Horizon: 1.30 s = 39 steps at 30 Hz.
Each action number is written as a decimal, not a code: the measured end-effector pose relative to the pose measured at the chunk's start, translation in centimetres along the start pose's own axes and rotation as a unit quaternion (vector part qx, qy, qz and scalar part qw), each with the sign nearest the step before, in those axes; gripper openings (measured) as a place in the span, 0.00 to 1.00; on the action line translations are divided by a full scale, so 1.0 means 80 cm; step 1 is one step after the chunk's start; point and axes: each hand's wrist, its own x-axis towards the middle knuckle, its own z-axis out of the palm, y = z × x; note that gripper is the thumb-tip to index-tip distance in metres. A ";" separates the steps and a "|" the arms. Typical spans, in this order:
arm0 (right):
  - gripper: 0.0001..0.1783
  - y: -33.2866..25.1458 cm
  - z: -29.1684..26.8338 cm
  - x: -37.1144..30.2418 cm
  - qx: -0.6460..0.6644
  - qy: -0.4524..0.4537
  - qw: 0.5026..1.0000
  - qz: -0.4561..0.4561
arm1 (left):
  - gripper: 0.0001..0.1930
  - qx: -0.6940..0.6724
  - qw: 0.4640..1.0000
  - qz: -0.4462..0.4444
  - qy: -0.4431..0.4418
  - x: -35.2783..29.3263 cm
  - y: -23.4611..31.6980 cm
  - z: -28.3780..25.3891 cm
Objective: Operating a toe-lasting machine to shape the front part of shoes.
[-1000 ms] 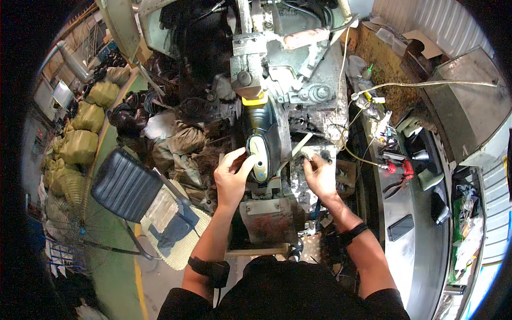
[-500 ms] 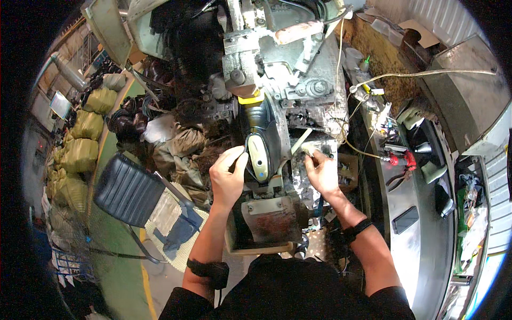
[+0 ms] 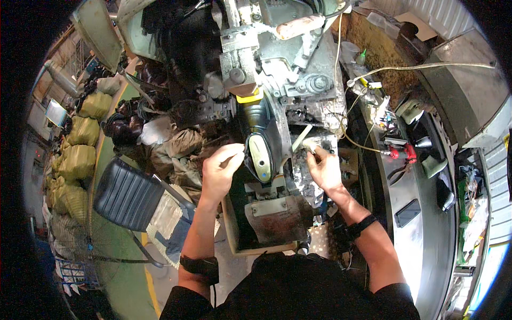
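A black shoe upper is fixed in the machine in front of me, its pale insole turned up toward me. To its left, my left hand is closed in a pinch, the fingertips a short gap from the shoe's edge. Whether anything small is between them I cannot make out. On the other side, my right hand also has its fingers pinched together, close to a small pale piece whose kind is unclear. A pale flat stick leans between the shoe and that hand.
The machine rises ahead, with a handled tool on a cable. A black chair stands left, near yellow sacks. At right, a metal bench carries a phone and a red tool.
My left hand has drawn slightly left, away from the shoe's edge. My right hand stays nearly in place, still pinched. The view has shifted a little.
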 end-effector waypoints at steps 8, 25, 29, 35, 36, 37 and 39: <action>0.15 -0.003 0.000 -0.004 -0.009 0.025 1.000 0.004 | 0.17 0.002 0.994 0.024 0.108 -0.009 -0.006 0.020; 0.68 -0.150 0.073 -0.010 0.001 -0.021 0.993 -0.117 | 0.15 -0.191 0.968 -0.048 0.158 0.014 -0.078 -0.012; 0.60 -0.149 0.096 -0.015 -0.043 -0.035 0.998 -0.013 | 0.15 -0.276 0.939 -0.059 0.197 -0.003 -0.090 -0.031; 0.55 -0.148 0.105 -0.012 -0.036 0.061 0.991 -0.115 | 0.14 -0.316 0.914 -0.112 0.230 -0.033 -0.093 -0.047; 0.54 -0.153 0.105 -0.009 -0.043 0.091 0.985 -0.140 | 0.14 -0.334 0.910 -0.108 0.220 -0.033 -0.086 -0.046; 0.50 -0.159 0.105 -0.008 0.065 0.085 0.987 -0.123 | 0.14 -0.335 0.910 -0.120 0.212 -0.034 -0.076 -0.044; 0.51 -0.189 0.066 -0.011 0.108 0.030 0.994 -0.010 | 0.15 -0.341 0.910 -0.133 0.197 -0.033 -0.062 -0.039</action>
